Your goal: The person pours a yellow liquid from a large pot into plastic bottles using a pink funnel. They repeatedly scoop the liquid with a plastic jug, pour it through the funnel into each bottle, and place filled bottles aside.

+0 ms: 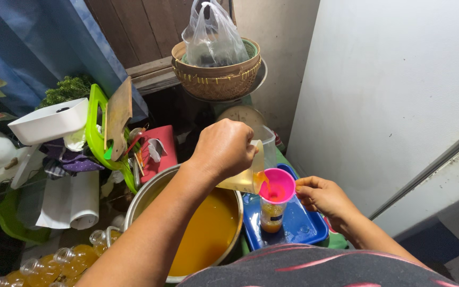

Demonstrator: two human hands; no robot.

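Note:
My left hand (224, 146) grips a clear plastic jug (248, 178), tilted so that orange liquid runs from it into a pink funnel (278, 185). The funnel sits in the neck of a small clear bottle (272, 215), partly filled with orange liquid, standing on a blue tray (301, 226). My right hand (322, 196) rests against the funnel's right rim, fingers pinched on it. Below my left forearm is a large metal pot (150, 194) holding orange liquid.
Several filled clear bottles (59, 263) lie at the lower left. A woven basket (216, 72) with a plastic bag stands behind. A green rack (99, 133) holds a cutting board and a white tub (49, 122). A white wall panel (399, 90) is close on the right.

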